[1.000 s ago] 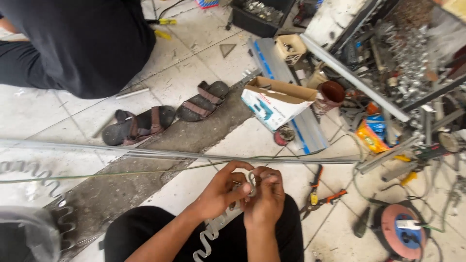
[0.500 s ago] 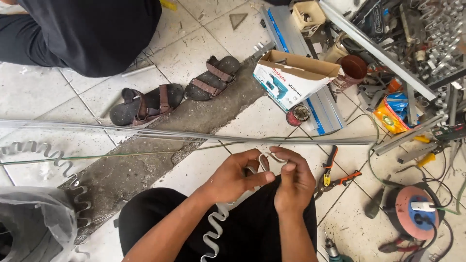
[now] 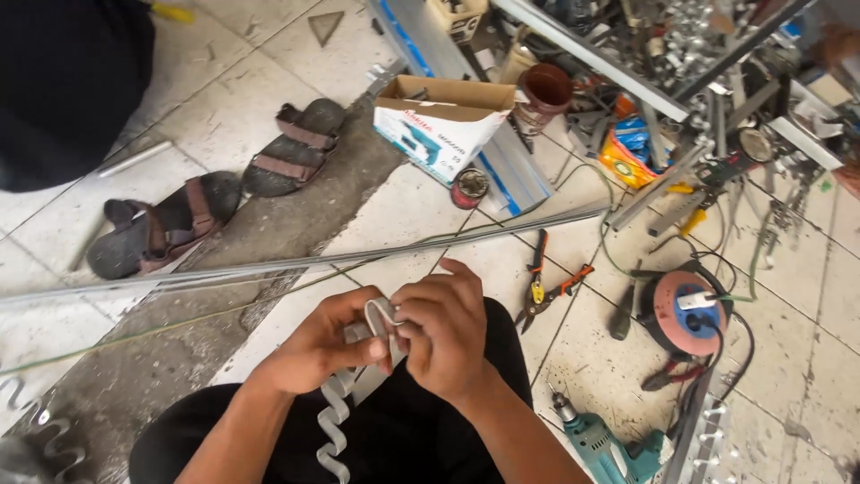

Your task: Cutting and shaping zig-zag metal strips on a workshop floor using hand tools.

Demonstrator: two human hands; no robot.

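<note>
Both of my hands grip the top of a grey metal strip bent into a wavy zigzag (image 3: 339,408), over my lap in black trousers. My left hand (image 3: 324,345) pinches the strip's upper loop from the left with thumb and fingers. My right hand (image 3: 445,330) closes over the same loop from the right. The rest of the strip hangs down between my forearms toward the bottom edge.
Long thin metal rods (image 3: 358,255) lie across the tiled floor just past my hands. Beyond are a pair of sandals (image 3: 210,193), an open cardboard box (image 3: 441,125), snips with orange handles (image 3: 544,282), a cable reel (image 3: 685,312), a teal drill (image 3: 602,444). Another person in dark clothes (image 3: 67,85) sits top left.
The view has swung and tipped closer to my hands. My hands have drawn nearer together on the strip's top loop, and the right hand now covers it.
</note>
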